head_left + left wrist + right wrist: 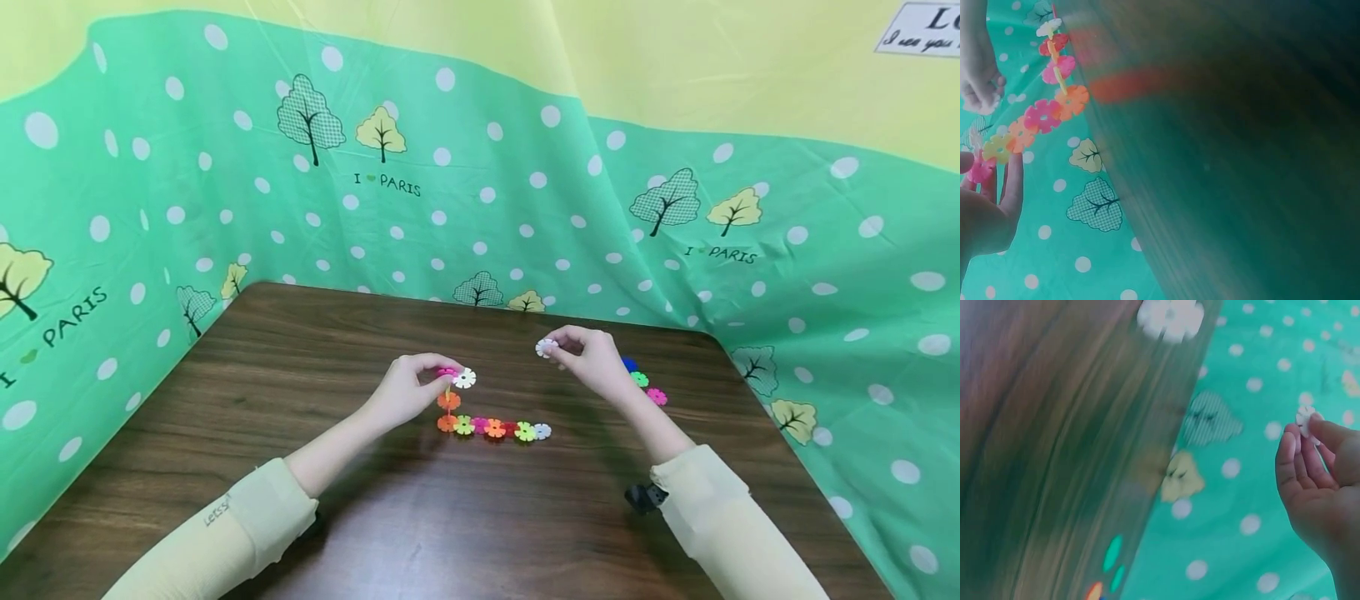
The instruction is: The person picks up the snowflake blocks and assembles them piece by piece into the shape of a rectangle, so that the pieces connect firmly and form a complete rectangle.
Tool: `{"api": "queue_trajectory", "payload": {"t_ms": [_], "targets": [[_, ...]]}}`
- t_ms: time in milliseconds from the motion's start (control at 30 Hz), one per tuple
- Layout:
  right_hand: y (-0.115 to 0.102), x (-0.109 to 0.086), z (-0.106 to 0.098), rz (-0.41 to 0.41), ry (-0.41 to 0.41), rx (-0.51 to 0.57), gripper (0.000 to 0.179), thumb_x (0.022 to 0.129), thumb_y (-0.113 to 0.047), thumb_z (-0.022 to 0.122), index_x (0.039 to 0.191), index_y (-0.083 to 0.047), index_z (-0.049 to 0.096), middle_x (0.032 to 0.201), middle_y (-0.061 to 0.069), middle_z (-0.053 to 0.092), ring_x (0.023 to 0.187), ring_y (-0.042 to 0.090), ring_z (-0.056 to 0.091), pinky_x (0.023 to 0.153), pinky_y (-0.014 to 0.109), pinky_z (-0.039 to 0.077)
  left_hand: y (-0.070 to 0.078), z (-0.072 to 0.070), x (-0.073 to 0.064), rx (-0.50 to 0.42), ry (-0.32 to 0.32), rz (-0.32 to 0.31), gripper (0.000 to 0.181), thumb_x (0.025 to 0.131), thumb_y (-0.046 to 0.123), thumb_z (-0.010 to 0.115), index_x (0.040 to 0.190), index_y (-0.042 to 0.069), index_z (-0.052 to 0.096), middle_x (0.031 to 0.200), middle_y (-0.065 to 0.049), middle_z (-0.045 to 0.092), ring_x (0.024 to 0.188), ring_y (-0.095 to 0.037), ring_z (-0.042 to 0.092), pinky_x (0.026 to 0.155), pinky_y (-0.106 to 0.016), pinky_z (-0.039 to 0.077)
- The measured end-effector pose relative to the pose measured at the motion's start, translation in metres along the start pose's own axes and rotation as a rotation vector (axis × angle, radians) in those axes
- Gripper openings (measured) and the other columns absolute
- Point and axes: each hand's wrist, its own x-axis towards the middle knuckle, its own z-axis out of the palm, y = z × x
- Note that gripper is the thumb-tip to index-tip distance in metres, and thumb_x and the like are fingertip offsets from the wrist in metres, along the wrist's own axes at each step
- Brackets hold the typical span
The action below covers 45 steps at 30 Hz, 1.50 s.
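My left hand (405,387) pinches the upper end of a chain of flower-shaped plastic interlocking discs, at a pink disc (447,372) beside a white disc (465,378). From there the chain runs down through an orange disc (448,402), then turns right in a row of orange, yellow-green, pink and red pieces to a pale disc (542,432). The left wrist view shows the linked discs (1043,116) leading away from the fingers. My right hand (592,360), farther right, pinches a single white disc (1305,421) between thumb and fingertips, apart from the chain.
Loose blue (630,365), green (639,379) and pink (657,397) discs lie just right of the right hand, partly behind it. The dark wooden table (247,400) is bordered by a green polka-dot curtain (420,242) at its back and sides.
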Motion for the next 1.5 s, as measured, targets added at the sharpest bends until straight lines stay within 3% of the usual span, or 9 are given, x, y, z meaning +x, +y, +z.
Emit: {"api": "queue_trajectory", "payload": {"t_ms": [133, 333, 533, 667, 833, 1133, 1333, 1500], "targets": [[-0.018, -0.008, 0.012, -0.022, 0.015, 0.071, 0.017, 0.086, -0.024, 0.069, 0.093, -0.010, 0.069, 0.079, 0.013, 0.070, 0.067, 0.027, 0.066, 0.060, 0.033, 0.056, -0.001, 0.001, 0.001, 0.020, -0.002, 0.009, 0.014, 0.088, 0.016, 0.068, 0.100, 0.018, 0.072, 0.092, 0.005, 0.072, 0.077, -0.007, 0.064, 0.070, -0.028, 0.052], [-0.038, -0.018, 0.031, -0.077, 0.052, 0.114, 0.012, 0.084, -0.021, 0.071, 0.091, -0.011, 0.069, 0.076, 0.003, 0.070, 0.064, 0.027, 0.067, 0.058, 0.030, 0.056, -0.002, 0.002, 0.002, 0.023, -0.001, 0.037, 0.019, 0.087, 0.014, 0.068, 0.106, 0.011, 0.071, 0.094, 0.001, 0.072, 0.071, -0.008, 0.061, 0.064, -0.028, 0.051], [-0.047, -0.023, 0.048, -0.149, 0.050, 0.094, 0.008, 0.084, -0.019, 0.072, 0.088, -0.012, 0.070, 0.073, 0.004, 0.070, 0.060, 0.019, 0.066, 0.054, 0.024, 0.053, -0.002, 0.004, 0.002, 0.054, 0.011, 0.069, 0.022, 0.087, 0.013, 0.068, 0.108, 0.010, 0.071, 0.099, -0.003, 0.072, 0.070, -0.008, 0.062, 0.066, -0.023, 0.051], [-0.050, -0.025, 0.056, -0.187, 0.034, 0.051, 0.006, 0.083, -0.017, 0.073, 0.085, -0.013, 0.070, 0.068, -0.003, 0.067, 0.056, 0.011, 0.063, 0.050, 0.024, 0.051, 0.001, 0.004, 0.002, 0.039, 0.003, 0.052, 0.022, 0.086, 0.012, 0.068, 0.108, 0.011, 0.071, 0.100, -0.003, 0.072, 0.067, -0.010, 0.062, 0.065, -0.023, 0.052], [-0.052, -0.026, 0.062, -0.224, 0.011, -0.011, 0.004, 0.083, -0.016, 0.073, 0.085, -0.014, 0.070, 0.068, -0.006, 0.066, 0.057, 0.002, 0.058, 0.053, 0.021, 0.052, 0.004, 0.005, 0.001, 0.030, -0.009, 0.045, 0.022, 0.087, 0.014, 0.067, 0.109, 0.011, 0.071, 0.098, -0.002, 0.072, 0.065, -0.013, 0.062, 0.064, -0.023, 0.052], [-0.060, -0.026, 0.065, -0.261, 0.009, -0.053, 0.006, 0.081, -0.016, 0.074, 0.083, -0.011, 0.073, 0.072, -0.004, 0.068, 0.059, 0.001, 0.058, 0.055, 0.025, 0.053, 0.006, 0.006, 0.000, 0.058, -0.004, 0.088, 0.023, 0.085, 0.015, 0.070, 0.107, 0.009, 0.072, 0.098, -0.002, 0.073, 0.073, -0.008, 0.063, 0.072, -0.024, 0.051], [-0.065, -0.027, 0.064, -0.230, 0.003, -0.053, 0.007, 0.081, -0.016, 0.073, 0.083, -0.010, 0.074, 0.069, -0.002, 0.069, 0.056, -0.001, 0.060, 0.053, 0.018, 0.051, 0.007, 0.009, 0.000, 0.054, 0.028, 0.093, 0.021, 0.083, 0.012, 0.071, 0.104, 0.008, 0.074, 0.095, -0.002, 0.073, 0.071, -0.005, 0.061, 0.066, -0.021, 0.051], [-0.067, -0.028, 0.064, -0.268, -0.005, -0.066, 0.008, 0.080, -0.013, 0.074, 0.084, -0.006, 0.074, 0.073, 0.001, 0.071, 0.057, 0.005, 0.063, 0.055, 0.015, 0.051, 0.010, 0.011, 0.000, 0.049, 0.040, 0.118, 0.019, 0.082, 0.009, 0.071, 0.101, 0.008, 0.075, 0.091, -0.004, 0.073, 0.072, -0.006, 0.061, 0.062, -0.020, 0.051]]}}
